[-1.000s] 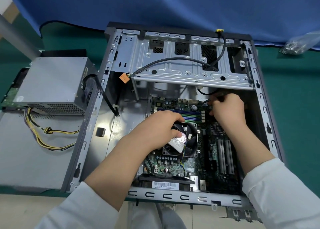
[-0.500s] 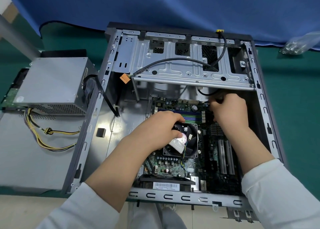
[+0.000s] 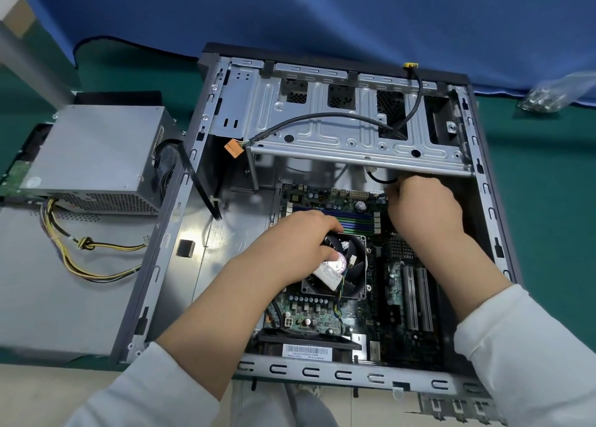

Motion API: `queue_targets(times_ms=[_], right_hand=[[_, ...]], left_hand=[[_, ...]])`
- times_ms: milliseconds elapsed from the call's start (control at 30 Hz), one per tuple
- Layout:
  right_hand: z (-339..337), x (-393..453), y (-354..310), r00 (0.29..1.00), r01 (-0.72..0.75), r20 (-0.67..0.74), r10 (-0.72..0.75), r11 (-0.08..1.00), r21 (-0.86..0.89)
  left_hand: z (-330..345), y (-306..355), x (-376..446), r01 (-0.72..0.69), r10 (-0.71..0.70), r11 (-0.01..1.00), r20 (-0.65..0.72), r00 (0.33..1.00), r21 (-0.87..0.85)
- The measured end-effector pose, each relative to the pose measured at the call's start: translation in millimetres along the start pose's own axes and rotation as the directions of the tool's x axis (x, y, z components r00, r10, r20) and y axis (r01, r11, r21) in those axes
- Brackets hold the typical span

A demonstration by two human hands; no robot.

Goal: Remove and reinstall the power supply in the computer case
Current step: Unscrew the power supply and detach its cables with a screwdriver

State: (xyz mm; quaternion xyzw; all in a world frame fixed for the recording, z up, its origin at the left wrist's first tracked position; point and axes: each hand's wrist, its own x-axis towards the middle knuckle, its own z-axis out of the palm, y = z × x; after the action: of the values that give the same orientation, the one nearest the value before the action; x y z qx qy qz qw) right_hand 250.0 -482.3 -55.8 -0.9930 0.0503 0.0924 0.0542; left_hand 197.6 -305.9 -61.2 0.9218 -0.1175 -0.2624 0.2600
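- Power supply [image 3: 96,155] out of computer case [image 3: 483,201], sitting just left of it on side panel [image 3: 48,297], yellow cables [image 3: 80,252] trailing.
- Left hand [image 3: 300,249] curled on CPU fan [image 3: 351,265], holding white connector [image 3: 329,273].
- Right hand [image 3: 422,207] at mobo top edge, fingers curled round black cable [image 3: 380,181].

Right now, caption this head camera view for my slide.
Power supply out beside the open computer case; left hand on the CPU fan, right hand at the motherboard's far edge.
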Motion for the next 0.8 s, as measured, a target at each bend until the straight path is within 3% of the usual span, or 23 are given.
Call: queue_targets(times_ms=[233,433,800], right_hand=[[-7.3,4.4,-6.0,0.993,0.081,0.093,-0.067,0.984,-0.156],[-3.1,0.4,-7.6,0.981,0.189,0.082,-0.176,0.963,-0.191],[1.7,9.8,1.2,0.992,0.109,0.082,-0.096,0.979,-0.171]], left_hand=[[-0.7,1.1,-0.3,0.001,-0.001,1.000,0.002,1.000,0.000],[-1.0,1.1,-0.5,0.005,-0.005,1.000,0.004,1.000,0.000],[-0.2,1.3,0.6,0.007,-0.007,1.000,0.006,1.000,0.006]])
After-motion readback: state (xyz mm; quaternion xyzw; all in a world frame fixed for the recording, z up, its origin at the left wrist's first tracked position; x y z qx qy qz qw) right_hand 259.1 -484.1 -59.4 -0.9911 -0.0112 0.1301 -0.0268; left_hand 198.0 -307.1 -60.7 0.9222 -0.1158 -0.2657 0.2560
